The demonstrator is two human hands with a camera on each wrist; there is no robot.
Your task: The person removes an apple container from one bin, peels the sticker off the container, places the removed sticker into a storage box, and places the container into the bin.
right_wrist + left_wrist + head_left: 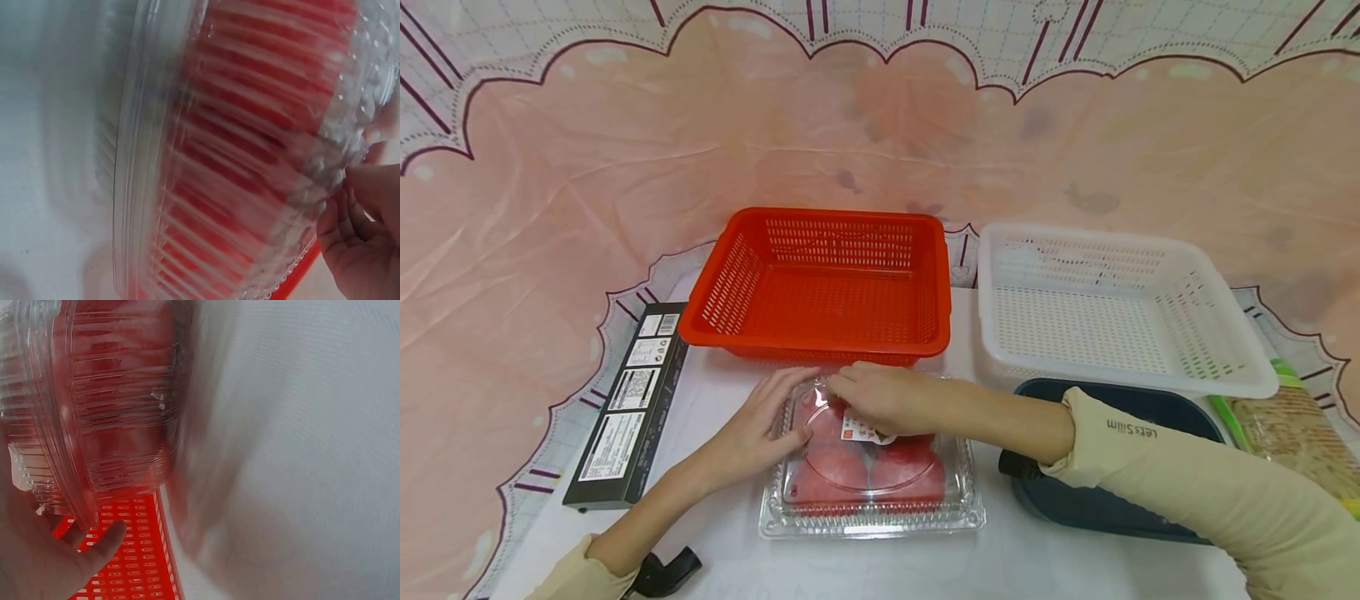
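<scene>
A clear plastic clamshell box (964,492) of red round fruit (831,477) lies near the table's middle. Its lid carries a white label (859,429) with red print, partly covered by my right hand (891,402). That hand's fingers are curled at the far part of the lid, pinching its edge; the right wrist view shows the fingertips against the ridged plastic. My left hand (758,425) rests along the box's far left side, thumb over the lid and fingers extended to the back rim. In the left wrist view its fingertips (112,536) reach past the rim.
Behind the box stand a red basket (816,342) and, farther right, a white basket (1116,367). A dark blue tub (1097,512) sits under my right forearm. A long black box (632,404) with white labels lies left; a green-edged food bag (1292,421) lies right.
</scene>
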